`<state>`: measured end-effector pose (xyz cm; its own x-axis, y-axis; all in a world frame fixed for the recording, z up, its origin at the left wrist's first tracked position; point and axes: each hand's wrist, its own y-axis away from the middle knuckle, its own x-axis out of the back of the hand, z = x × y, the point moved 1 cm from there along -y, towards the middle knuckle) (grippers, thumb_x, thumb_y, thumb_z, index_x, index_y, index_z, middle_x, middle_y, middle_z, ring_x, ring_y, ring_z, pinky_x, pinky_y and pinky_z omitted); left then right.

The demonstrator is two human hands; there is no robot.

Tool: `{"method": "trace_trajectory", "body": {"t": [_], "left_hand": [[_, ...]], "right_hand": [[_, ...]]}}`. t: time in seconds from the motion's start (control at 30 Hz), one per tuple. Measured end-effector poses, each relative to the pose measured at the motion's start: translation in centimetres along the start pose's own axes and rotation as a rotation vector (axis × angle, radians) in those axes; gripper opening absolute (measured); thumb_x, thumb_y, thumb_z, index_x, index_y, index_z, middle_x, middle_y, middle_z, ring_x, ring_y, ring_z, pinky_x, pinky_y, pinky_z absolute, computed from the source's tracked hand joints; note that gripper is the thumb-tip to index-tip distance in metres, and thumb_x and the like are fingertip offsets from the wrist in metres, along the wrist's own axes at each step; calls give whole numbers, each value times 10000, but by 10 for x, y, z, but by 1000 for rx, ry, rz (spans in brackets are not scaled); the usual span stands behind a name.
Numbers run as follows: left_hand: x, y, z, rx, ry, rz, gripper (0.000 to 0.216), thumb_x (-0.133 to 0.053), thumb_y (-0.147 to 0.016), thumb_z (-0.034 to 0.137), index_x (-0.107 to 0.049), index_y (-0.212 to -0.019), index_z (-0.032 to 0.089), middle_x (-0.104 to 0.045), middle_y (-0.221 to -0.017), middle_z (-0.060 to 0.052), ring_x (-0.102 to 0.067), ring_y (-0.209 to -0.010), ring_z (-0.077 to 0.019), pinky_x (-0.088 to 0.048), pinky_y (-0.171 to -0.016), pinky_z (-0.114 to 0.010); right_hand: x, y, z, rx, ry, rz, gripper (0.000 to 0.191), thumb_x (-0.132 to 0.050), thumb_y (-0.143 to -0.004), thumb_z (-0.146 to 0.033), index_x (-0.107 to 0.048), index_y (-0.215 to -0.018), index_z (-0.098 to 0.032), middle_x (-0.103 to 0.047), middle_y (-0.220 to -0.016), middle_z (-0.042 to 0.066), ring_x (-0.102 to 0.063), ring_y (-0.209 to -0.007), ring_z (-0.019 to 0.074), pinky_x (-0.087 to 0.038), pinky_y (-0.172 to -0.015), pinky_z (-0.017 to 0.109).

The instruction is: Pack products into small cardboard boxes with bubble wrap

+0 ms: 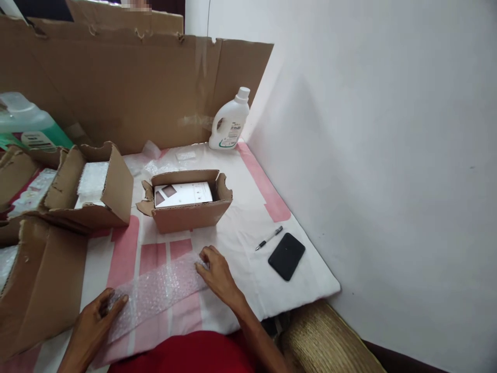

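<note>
A strip of clear bubble wrap (159, 287) stretches across the cloth in front of me. Its left end is pinched between the thumb and fingers of my left hand (95, 318). At the other end, my right hand (217, 274) grips the strip by its upper corner, fingers curled. Just beyond the strip stands a small open cardboard box (190, 217) with a white printed carton (182, 195) inside it. The underside of the wrap is not visible.
Cardboard boxes (120, 181) holding bubble-wrapped items stand on the left. A white jug (231, 124) and a green-liquid bottle (34, 127) are at the back, before a cardboard panel (128, 88). A pen (269, 239) and black flat object (287, 256) lie right, near the wall (388, 181).
</note>
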<state>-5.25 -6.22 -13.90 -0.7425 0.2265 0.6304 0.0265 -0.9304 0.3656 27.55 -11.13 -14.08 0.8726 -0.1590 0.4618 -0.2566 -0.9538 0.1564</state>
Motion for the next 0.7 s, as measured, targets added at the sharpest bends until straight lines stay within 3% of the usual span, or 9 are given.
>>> {"method": "trace_trajectory", "body": {"t": [0.1, 0.2, 0.27, 0.33, 0.47, 0.6, 0.7], "left_hand": [[7, 2, 4, 197, 125, 63, 686, -726, -557, 725, -655, -1002, 209, -747, -1026, -95, -709, -972, -316, -578, -777, -348], [11, 1, 15, 126, 185, 49, 593, -706, -628, 724, -651, -961, 236, -723, -933, -46, -681, -880, -261, -558, -731, -308], [10, -1, 20, 55, 215, 5, 541, -717, -649, 715, -649, -892, 237, -679, -804, -8, -637, -769, -215, -528, -667, -269], [6, -4, 22, 36, 254, -21, 541, -739, -644, 706, -647, -881, 229, -659, -767, 7, -612, -733, -194, -509, -641, -252], [1, -9, 24, 69, 297, 8, 572, -756, -631, 682, -656, -944, 213, -710, -897, -21, -651, -860, -221, -522, -749, -269], [5, -9, 31, 119, 260, 92, 577, -731, -607, 674, -663, -950, 214, -736, -969, -51, -664, -987, -274, -526, -866, -322], [8, -10, 31, 96, 227, 123, 560, -714, -632, 665, -665, -966, 218, -746, -991, -61, -664, -1029, -297, -522, -901, -357]], "right_hand": [[6, 0, -4, -134, -461, -122, 304, -703, -809, -322, -419, -739, -237, -437, -702, -57, -430, -660, 136, -353, -636, 270], [17, 0, -11, -271, -841, -186, 424, -847, -703, -405, -515, -902, -234, -567, -798, -44, -547, -741, 153, -414, -681, 263], [25, 1, -12, -329, -940, -213, 516, -893, -658, -395, -570, -1027, -235, -628, -851, -29, -603, -787, 171, -449, -723, 276], [30, 3, -10, -364, -973, -265, 517, -903, -653, -389, -621, -1049, -213, -659, -860, -9, -623, -788, 179, -469, -754, 295], [32, 9, -2, -411, -957, -324, 429, -917, -623, -424, -640, -841, -179, -636, -768, -13, -572, -708, 150, -445, -719, 275], [34, 12, 0, -307, -751, -330, 372, -874, -700, -443, -606, -752, -191, -520, -664, -62, -444, -640, 111, -320, -634, 242], [41, 13, 0, -252, -672, -315, 321, -839, -749, -431, -629, -767, -190, -571, -752, -36, -480, -734, 131, -334, -697, 253]]}}
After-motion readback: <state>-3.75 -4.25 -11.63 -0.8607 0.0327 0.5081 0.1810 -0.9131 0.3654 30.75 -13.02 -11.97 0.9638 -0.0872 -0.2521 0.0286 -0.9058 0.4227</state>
